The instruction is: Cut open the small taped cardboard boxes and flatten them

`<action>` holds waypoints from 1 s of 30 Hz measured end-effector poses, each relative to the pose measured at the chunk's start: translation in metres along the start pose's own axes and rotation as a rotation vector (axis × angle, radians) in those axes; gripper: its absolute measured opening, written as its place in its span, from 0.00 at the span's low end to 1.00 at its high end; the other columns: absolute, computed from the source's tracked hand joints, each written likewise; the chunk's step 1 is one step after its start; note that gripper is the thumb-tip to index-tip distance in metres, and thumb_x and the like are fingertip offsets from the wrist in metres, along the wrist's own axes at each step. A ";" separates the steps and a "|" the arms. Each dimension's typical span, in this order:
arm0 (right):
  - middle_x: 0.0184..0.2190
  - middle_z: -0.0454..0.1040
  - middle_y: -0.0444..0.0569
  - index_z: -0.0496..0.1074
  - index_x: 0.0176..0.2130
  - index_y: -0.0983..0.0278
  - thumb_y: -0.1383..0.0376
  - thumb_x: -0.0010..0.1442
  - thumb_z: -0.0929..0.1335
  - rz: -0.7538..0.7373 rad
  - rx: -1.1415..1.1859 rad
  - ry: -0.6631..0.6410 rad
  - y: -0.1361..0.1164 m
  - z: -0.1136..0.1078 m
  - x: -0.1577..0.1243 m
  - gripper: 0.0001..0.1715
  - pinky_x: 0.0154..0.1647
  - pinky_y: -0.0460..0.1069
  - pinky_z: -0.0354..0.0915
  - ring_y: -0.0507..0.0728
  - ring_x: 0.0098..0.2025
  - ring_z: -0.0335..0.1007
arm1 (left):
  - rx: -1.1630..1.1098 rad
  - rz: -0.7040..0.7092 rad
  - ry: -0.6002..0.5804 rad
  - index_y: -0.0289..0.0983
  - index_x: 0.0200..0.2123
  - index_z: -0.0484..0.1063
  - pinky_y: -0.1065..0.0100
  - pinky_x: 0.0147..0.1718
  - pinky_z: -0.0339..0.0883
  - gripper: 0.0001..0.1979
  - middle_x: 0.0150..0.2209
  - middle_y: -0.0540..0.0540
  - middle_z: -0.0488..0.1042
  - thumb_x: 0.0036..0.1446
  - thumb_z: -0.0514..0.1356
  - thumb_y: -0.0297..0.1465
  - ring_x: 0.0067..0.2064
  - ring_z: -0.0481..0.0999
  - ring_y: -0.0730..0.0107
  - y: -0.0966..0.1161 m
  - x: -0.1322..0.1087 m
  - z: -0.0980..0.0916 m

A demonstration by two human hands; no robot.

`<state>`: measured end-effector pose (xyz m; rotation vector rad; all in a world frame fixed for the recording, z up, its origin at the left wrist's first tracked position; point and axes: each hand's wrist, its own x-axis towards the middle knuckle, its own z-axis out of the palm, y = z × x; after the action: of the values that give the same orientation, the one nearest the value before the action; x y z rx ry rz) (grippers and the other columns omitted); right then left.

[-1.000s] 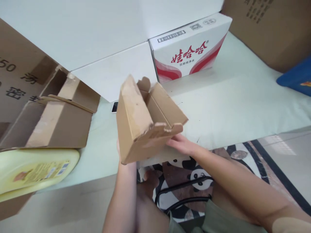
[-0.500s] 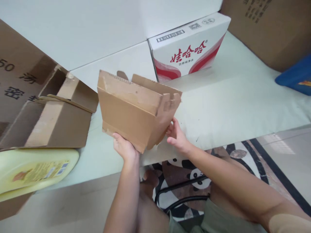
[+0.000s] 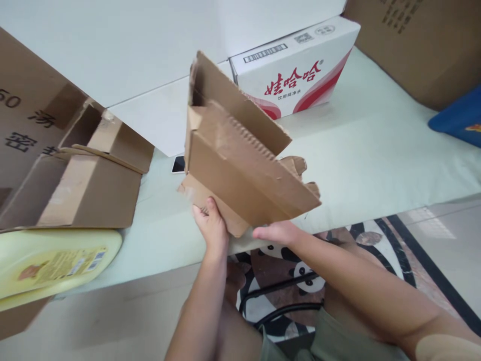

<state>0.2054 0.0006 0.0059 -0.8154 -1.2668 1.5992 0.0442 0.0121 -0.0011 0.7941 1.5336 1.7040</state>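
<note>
A brown cardboard box [image 3: 233, 175] with loose flaps is held tilted above the pale green cloth. My left hand [image 3: 211, 220] grips its lower left flap, thumb on the near face and fingers partly behind the cardboard. At the lower right edge, my right hand [image 3: 276, 232] touches the box from below with the thumb stretched out; its fingers are mostly hidden behind the cardboard, so its grip is unclear. Part of a phone [image 3: 178, 164] shows on the cloth just left of the box.
Brown boxes [image 3: 105, 193] and a pale yellow bottle [image 3: 63, 265] lie at the left. A white and red carton [image 3: 293, 80] stands behind, near white boxes [image 3: 124, 50]. A large brown carton [image 3: 417, 55] and a blue object [image 3: 456, 118] are at the right.
The box has turned, its left end rising and its right end dropping toward me. My left hand moved slightly right; my right hand moved lower, beneath the box edge. The phone has come into view.
</note>
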 end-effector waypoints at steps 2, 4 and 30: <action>0.54 0.77 0.55 0.75 0.53 0.54 0.39 0.47 0.75 0.059 -0.017 0.135 0.003 0.002 0.000 0.39 0.71 0.71 0.56 0.71 0.64 0.67 | 0.002 0.040 -0.001 0.42 0.51 0.64 0.63 0.55 0.68 0.26 0.53 0.42 0.74 0.56 0.65 0.50 0.53 0.76 0.65 -0.001 -0.006 0.005; 0.55 0.77 0.55 0.73 0.56 0.55 0.39 0.50 0.74 0.089 0.008 0.317 0.008 0.002 0.003 0.40 0.71 0.70 0.55 0.70 0.64 0.67 | -0.019 0.054 0.038 0.43 0.50 0.62 0.64 0.55 0.67 0.26 0.54 0.43 0.71 0.54 0.68 0.46 0.54 0.75 0.66 -0.001 -0.004 0.007; 0.37 0.83 0.52 0.76 0.42 0.60 0.46 0.46 0.77 0.376 0.152 0.360 -0.008 -0.075 -0.004 0.29 0.43 0.65 0.77 0.67 0.40 0.80 | -0.422 -0.133 -0.197 0.46 0.48 0.73 0.58 0.48 0.74 0.29 0.55 0.45 0.75 0.40 0.68 0.43 0.56 0.74 0.53 0.040 0.042 -0.056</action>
<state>0.2763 0.0247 -0.0055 -1.2330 -0.7567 1.7149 -0.0286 0.0129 0.0317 0.6027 1.0216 1.7124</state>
